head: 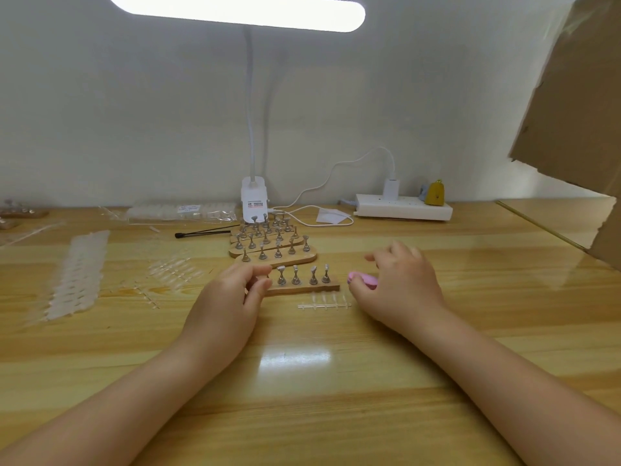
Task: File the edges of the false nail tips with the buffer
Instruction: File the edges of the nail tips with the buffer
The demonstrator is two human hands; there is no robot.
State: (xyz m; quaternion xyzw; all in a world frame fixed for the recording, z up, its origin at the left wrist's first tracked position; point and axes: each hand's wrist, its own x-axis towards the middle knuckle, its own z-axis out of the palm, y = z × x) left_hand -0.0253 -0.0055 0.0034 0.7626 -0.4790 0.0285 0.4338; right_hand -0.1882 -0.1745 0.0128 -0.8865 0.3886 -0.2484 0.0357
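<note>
Your left hand (pixel 232 294) pinched the wooden stand (pixel 302 286); your right hand (pixel 400 284) curled round the pink buffer (pixel 361 279), low over the glossy table (pixel 302 381).

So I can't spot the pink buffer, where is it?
Head view, right of centre: the pink buffer lies under the right hand, just right of the nearest wooden stand.
</note>
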